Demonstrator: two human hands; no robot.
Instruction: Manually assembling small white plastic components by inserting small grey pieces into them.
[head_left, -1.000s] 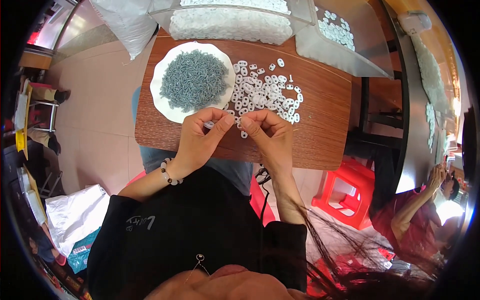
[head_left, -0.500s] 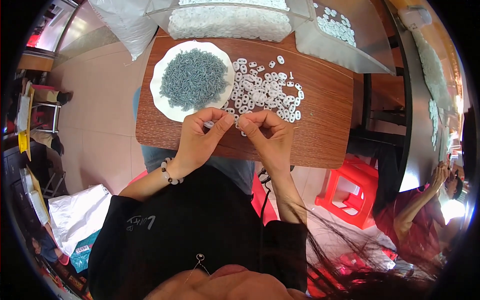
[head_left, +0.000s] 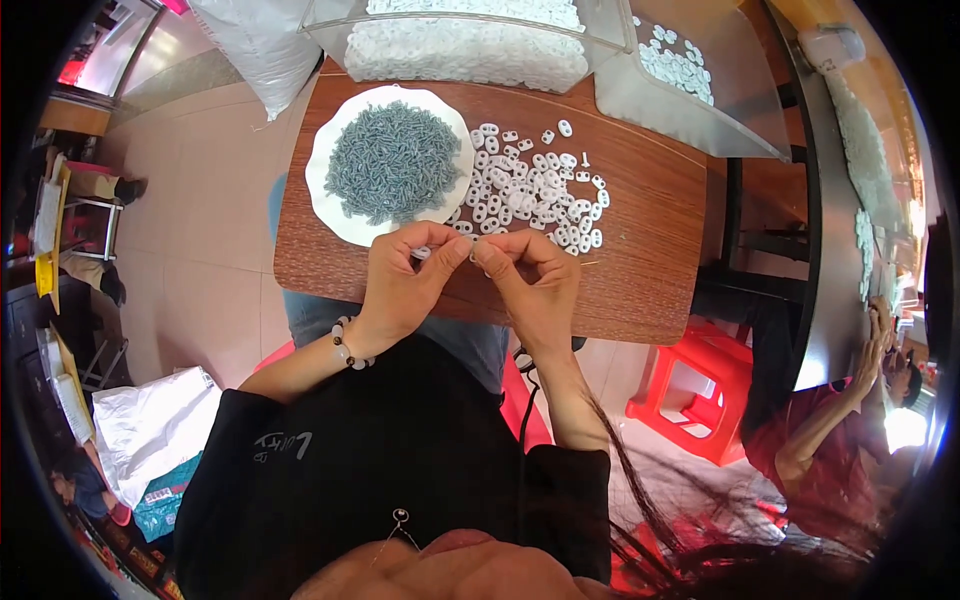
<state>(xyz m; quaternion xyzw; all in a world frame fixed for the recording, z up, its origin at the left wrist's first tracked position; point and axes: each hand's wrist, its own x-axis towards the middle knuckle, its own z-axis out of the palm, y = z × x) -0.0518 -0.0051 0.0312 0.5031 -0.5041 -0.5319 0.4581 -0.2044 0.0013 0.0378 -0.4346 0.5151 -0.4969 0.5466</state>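
We log left hand and right hand pinching a small pale piece, mostly hidden, at the near edge of the loose white two-holed pieces, and judge it fine fingertip fitting, calling next for steady alignment.

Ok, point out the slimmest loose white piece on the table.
The peg, toward the back right, just beyond a small block: it is narrow, while the other white pieces are broader, most showing two holes.
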